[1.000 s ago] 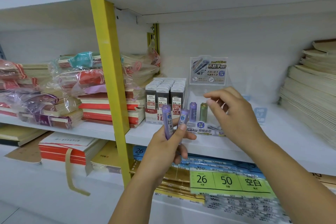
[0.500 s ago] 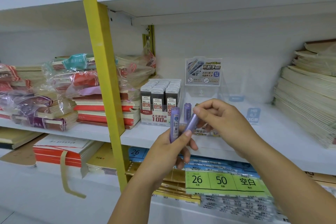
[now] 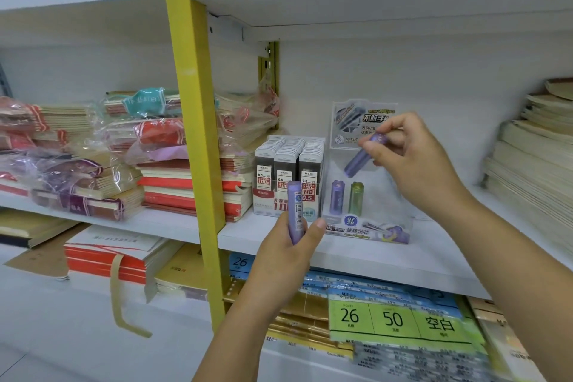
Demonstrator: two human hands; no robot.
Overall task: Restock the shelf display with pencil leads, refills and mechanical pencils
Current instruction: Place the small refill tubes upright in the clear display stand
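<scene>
Two lead tubes (image 3: pixel 337 197) stood in the display box (image 3: pixel 387 228); my right hand (image 3: pixel 412 161) pinched a third tube (image 3: pixel 359 160) above it, my left hand (image 3: pixel 288 254) gripped a fourth tube (image 3: pixel 295 211) before the shelf (image 3: pixel 387 263), so restocking appeared barely begun.

Both forearms (image 3: pixel 514 257) are bare along all that shows of them, smooth and slender. The left hand (image 3: pixel 286 257) is bare as well, its thumbnail (image 3: pixel 319 224) cut short and left plain. The right hand (image 3: pixel 415 164) is likewise bare, with slim fingers (image 3: pixel 400 125) and rounded knuckles; its fingertips are a little blurred, so the nails cannot be made out.
</scene>
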